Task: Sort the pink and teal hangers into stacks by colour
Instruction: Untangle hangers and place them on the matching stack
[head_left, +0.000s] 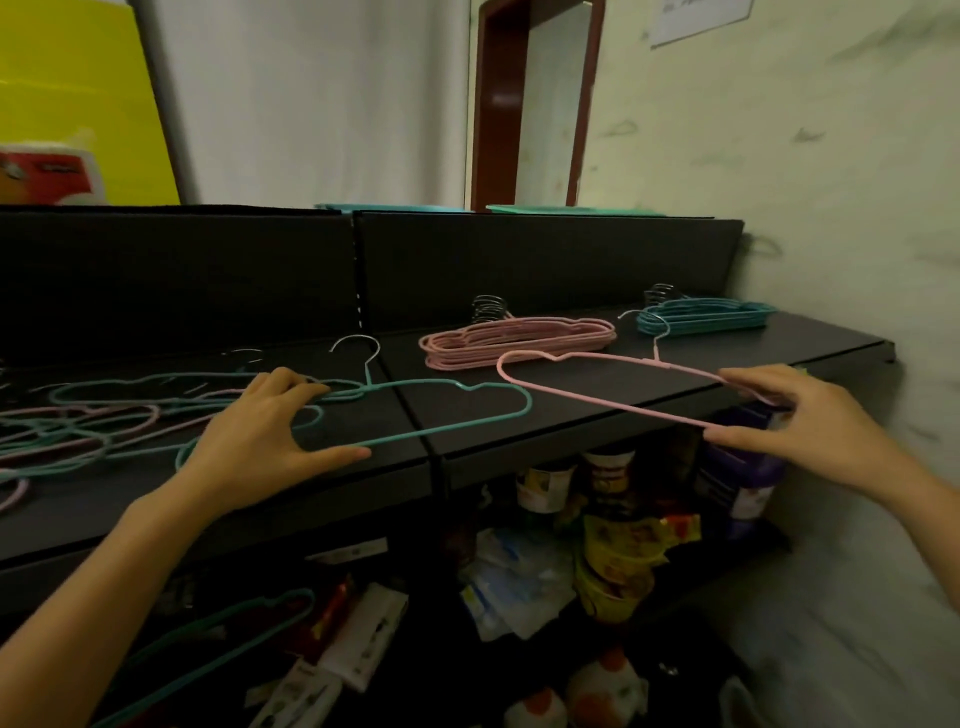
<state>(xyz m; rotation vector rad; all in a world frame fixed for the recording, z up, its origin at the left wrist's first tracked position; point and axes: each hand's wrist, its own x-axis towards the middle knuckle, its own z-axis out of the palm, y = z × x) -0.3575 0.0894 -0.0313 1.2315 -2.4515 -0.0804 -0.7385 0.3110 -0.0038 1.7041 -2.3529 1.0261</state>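
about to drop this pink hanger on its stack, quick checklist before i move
1. Grip: right hand pinches the pink wire hanger at one end: ok.
2. Colour matches the stack of pink hangers: ok.
3. That stack tidy, hooks aligned: ok.
4. Its metal hook clear of the stack of teal hangers: cannot tell, they overlap in view.
5. Next piece: left hand rests on the teal wire hanger lying on the black shelf: ok.

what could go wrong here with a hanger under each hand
1. The right hand pinches the pink hanger by one end only; its hook hangs by the teal stack and could snag it.
2. The teal hanger under the left hand overlaps the mixed pile and lies near the shelf front edge, so lifting it may drag others off.
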